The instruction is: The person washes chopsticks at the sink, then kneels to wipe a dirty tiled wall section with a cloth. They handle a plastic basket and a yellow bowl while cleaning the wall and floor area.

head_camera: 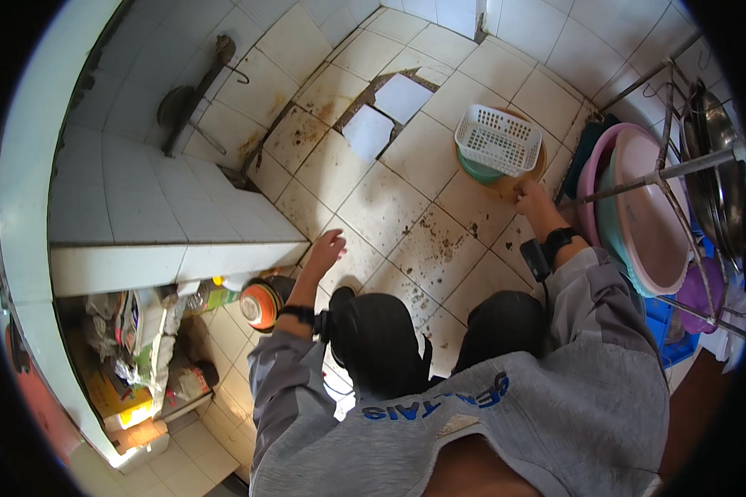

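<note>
My right hand (527, 197) is at the near rim of a tan plastic basin (538, 163) on the floor, its fingers curled over the edge. Inside that basin lies a green bowl or basin (480, 171), partly covered. On top rests a white perforated plastic basket (497, 140), tilted a little. My left hand (328, 250) hangs above the tiles to the left, holding nothing, its fingers loosely bent and slightly apart. Straps with small devices circle both my wrists.
Several large basins (649, 205) and metal pans (712, 174) stand in a metal rack (659, 174) on the right. A tiled counter ledge (186, 264) runs along the left, with an orange bowl (260, 305) near its corner. Loose tile pieces (368, 132) and dirt (435, 239) mark the floor.
</note>
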The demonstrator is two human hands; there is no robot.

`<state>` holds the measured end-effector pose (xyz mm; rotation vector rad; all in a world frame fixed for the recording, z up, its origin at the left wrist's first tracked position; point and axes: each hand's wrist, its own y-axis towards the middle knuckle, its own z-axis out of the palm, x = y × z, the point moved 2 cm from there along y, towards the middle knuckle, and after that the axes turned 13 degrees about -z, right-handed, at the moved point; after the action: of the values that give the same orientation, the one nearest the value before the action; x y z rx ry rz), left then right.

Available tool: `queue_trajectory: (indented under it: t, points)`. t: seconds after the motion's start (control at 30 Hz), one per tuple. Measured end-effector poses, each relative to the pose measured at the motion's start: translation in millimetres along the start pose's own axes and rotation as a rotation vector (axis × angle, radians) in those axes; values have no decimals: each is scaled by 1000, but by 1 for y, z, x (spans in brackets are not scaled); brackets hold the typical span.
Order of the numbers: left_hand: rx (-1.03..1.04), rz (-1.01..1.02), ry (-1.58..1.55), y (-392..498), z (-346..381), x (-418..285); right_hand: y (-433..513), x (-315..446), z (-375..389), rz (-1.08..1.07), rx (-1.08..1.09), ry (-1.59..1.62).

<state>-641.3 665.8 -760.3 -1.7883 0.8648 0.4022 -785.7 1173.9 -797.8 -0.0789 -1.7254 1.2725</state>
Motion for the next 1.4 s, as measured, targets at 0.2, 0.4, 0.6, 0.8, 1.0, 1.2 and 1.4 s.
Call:
queue_trajectory:
  t: [0.2, 0.4, 0.6, 0.8, 1.0, 1.2, 1.4]
  points:
    - [119, -4, 144, 134, 22, -86, 48, -14, -17, 53, -106, 98]
    - [-80, -51, 246, 238, 50, -67, 82, -29, -46, -115, 73, 438]
    - [-279, 51, 284, 297, 46, -73, 34, -78, -24, 127, 316, -126]
    - [-314, -16, 310, 274, 49, -105, 23, -79, 65, -1085, 570, -1444]
    - [-344, -12, 407, 273, 52, -117, 30, -61, 119, -1074, 540, -1618]
    - [-294, 47, 472, 274, 47, -124, 31, -70, 131, -1123, 439, -1709]
    - [-515, 148, 542, 257, 46, -156, 39, -74, 131, -1103, 435, -1708]
